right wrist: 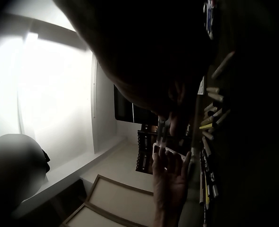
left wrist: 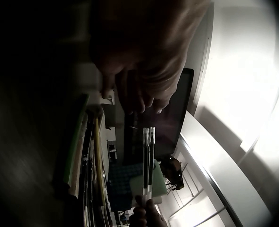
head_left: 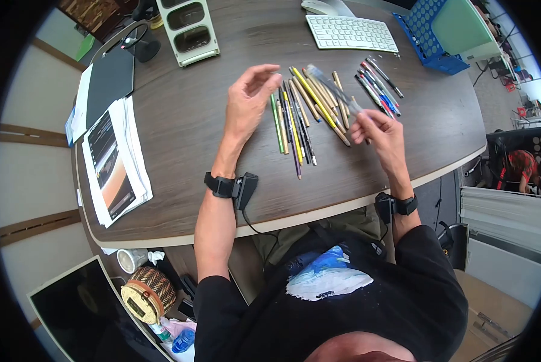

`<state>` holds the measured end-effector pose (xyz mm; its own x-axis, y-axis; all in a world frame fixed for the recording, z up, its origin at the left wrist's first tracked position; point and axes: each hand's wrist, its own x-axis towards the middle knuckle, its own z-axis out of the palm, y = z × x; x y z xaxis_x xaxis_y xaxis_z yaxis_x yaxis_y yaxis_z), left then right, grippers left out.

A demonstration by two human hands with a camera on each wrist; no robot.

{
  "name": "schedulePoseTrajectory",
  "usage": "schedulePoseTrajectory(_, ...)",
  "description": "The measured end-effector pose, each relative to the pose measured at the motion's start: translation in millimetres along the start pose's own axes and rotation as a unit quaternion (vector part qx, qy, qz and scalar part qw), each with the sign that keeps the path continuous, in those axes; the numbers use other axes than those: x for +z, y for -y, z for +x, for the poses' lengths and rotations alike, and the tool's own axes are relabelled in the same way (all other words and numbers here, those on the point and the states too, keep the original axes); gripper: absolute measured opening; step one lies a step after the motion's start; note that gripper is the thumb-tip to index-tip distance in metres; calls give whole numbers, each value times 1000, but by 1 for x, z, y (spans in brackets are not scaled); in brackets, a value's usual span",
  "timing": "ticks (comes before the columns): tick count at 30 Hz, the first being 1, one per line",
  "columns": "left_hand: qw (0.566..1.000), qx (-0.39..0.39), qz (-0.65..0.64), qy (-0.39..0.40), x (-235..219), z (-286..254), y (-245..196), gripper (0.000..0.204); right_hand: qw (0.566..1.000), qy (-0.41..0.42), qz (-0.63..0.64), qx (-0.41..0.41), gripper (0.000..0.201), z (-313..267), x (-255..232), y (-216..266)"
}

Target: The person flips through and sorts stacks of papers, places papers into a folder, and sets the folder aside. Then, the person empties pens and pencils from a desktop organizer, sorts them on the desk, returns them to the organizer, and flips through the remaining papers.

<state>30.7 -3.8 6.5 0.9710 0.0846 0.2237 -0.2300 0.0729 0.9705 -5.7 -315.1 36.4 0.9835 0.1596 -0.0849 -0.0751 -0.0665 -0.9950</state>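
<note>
Your right hand (head_left: 384,137) has thumb and fingers clamped on the clear-barrelled pens (head_left: 337,89), holding them by the near end so that they slant up over the bench (head_left: 180,151), their far ends pointing back toward your left hand (head_left: 250,99), which is raised with fingers loosely bent and nothing in it. Expect the pens to be light and stiff; the smooth plastic will probably let them slide against each other, and a hard squeeze at one end could fan them apart. They look sturdy enough for a firm pinch, though a drop might crack the clear plastic, so you would do best to take hold around the middle of the barrels, thumb on one side and fingertips on the other, and avoid pulling by the caps alone. As for numbers, you have at least two of these pens in the right hand; the left wrist view shows two dark cores, and overlap could hide another. Below lie well over a dozen pencils (head_left: 289,120), too overlapped for you to count exactly, with a separate group of at least five loose pens (head_left: 379,85) off to the right. Beyond them you have one keyboard (head_left: 352,33), one mouse (head_left: 320,6), one blue file basket (head_left: 418,36) and one mesh pen cup (head_left: 140,45).
</note>
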Motion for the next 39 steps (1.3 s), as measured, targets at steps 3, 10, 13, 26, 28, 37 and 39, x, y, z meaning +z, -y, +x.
schedulePoseTrajectory(3, 992, 9, 109, -68, -8, 3, 8, 24, 997, -66, -35, -32, 27, 6, -35, -13)
schedulePoseTrajectory(10, 980, -30, 176, -91, -16, 6, 20, 19, 889, -194, -410, -66, 31, 1, -78, -30)
schedulePoseTrajectory(13, 978, -47, 187, -79, -16, 6, 22, 20, 836, -173, -487, -181, 37, -2, -71, -21)
schedulePoseTrajectory(26, 965, -20, 256, -50, -16, 3, 19, 24, 793, -89, -549, -250, 29, 60, -85, -25)
schedulePoseTrajectory(28, 963, -26, 267, -36, -16, 3, 17, 25, 805, -85, -532, -248, 29, 58, -74, -14)
schedulePoseTrajectory(37, 960, -17, 279, -29, -17, 3, 20, 25, 887, 115, -374, -245, 21, 0, 46, 11)
schedulePoseTrajectory(39, 960, -11, 278, -26, -17, 3, 21, 25, 870, 143, -391, -264, 22, -4, 64, 7)
